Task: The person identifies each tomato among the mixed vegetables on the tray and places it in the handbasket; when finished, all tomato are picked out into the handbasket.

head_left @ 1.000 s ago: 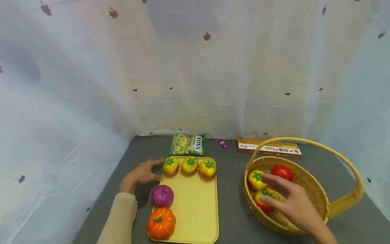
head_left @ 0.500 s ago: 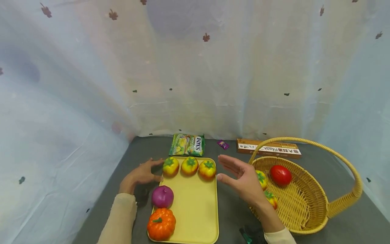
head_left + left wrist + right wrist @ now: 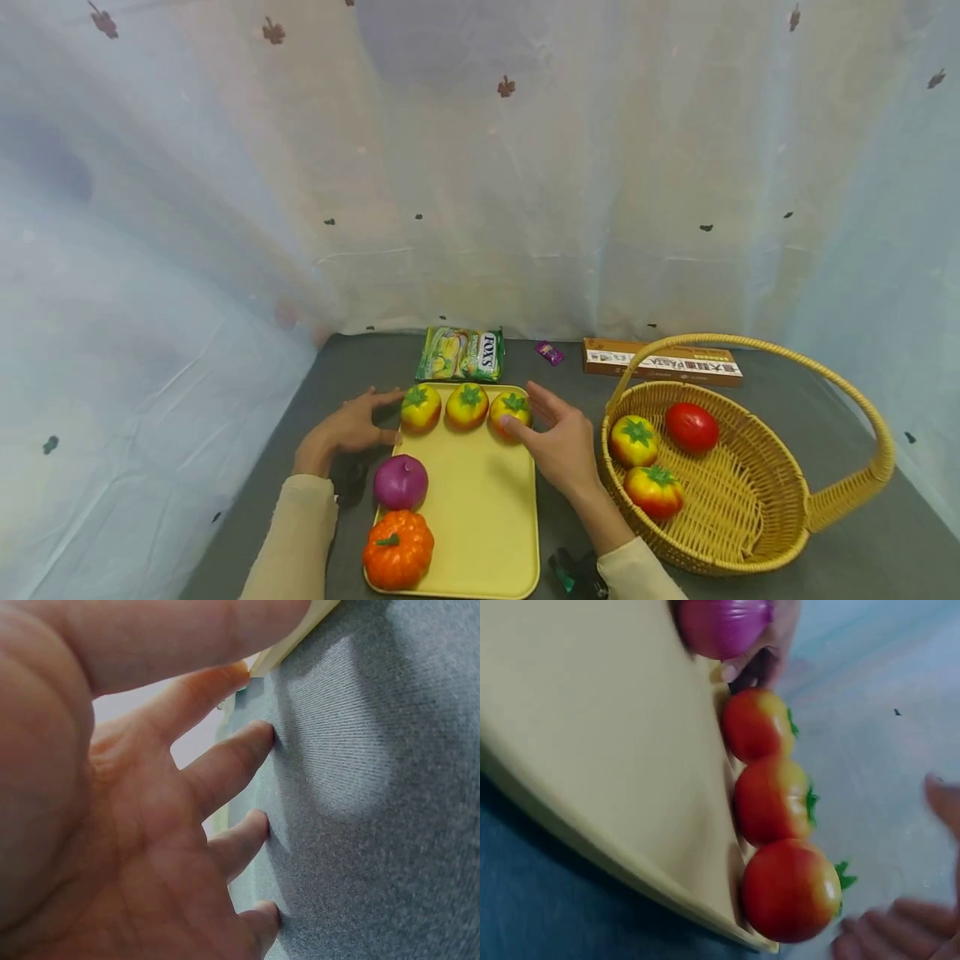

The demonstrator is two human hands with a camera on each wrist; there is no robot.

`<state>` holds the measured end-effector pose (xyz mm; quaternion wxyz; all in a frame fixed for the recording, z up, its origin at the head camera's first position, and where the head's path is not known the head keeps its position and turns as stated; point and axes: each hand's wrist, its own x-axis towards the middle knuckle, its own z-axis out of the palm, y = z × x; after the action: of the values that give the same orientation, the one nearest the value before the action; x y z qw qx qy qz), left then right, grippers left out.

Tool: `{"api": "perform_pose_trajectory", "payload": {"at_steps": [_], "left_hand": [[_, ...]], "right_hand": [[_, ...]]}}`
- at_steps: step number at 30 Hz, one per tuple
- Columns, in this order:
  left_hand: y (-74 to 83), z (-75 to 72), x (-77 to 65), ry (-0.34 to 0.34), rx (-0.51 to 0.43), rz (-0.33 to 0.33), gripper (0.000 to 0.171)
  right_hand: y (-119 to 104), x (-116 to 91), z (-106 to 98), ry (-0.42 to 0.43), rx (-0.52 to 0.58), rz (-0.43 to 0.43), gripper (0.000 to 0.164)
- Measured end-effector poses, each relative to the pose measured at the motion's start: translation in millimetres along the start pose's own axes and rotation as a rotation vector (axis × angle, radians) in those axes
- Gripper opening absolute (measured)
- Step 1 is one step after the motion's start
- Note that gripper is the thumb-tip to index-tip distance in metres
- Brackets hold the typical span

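Observation:
In the head view, my left hand [image 3: 352, 429] rests with spread fingers at the far left corner of the yellow tray [image 3: 480, 517]. In the left wrist view, its fingertips [image 3: 262, 731] touch the grey cloth, and its thumb lies by the tray rim. My right hand [image 3: 562, 442] is at the tray's far right corner, thumb and fingers apart about the rightmost yellow-and-red toy persimmon [image 3: 510, 414]. The right wrist view shows a gap between that hand and the fruit. Two more toy persimmons, a middle one [image 3: 467, 407] and a left one [image 3: 421, 409], complete the row.
On the tray's left side sit a purple toy onion [image 3: 401, 482] and an orange toy pumpkin [image 3: 398, 551]. A wicker basket [image 3: 731, 533] at right holds two persimmons and a red tomato [image 3: 692, 427]. Behind lie a FOX'S packet [image 3: 460, 354], purple candy [image 3: 549, 352] and pasta box [image 3: 663, 362].
My right hand has moved left from over the basket to the rightmost persimmon on the tray. The left hand and the toys have stayed in place.

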<state>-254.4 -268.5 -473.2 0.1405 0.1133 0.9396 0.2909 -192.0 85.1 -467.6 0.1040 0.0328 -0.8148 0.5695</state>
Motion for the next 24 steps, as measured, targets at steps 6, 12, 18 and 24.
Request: {"api": "perform_pose_trajectory", "payload": {"at_steps": [6,12,18,24], "left_hand": [[0.9,0.9,-0.4,0.003,-0.010,0.007,0.083],[1.1,1.2,-0.5,0.004,-0.013,0.012,0.083],[0.7,1.1,-0.2,0.000,-0.009,0.005,0.083],[1.6,-0.6,-0.9,0.003,-0.001,0.002,0.083]], "right_hand": [[4,5,9,0.045,-0.207,0.055,0.069],[9,8,17,0.036,-0.284,0.057,0.060],[11,7,21,-0.022,-0.323,0.007,0.059],[5,1,15,-0.070,-0.311,-0.046,0.058]]}}
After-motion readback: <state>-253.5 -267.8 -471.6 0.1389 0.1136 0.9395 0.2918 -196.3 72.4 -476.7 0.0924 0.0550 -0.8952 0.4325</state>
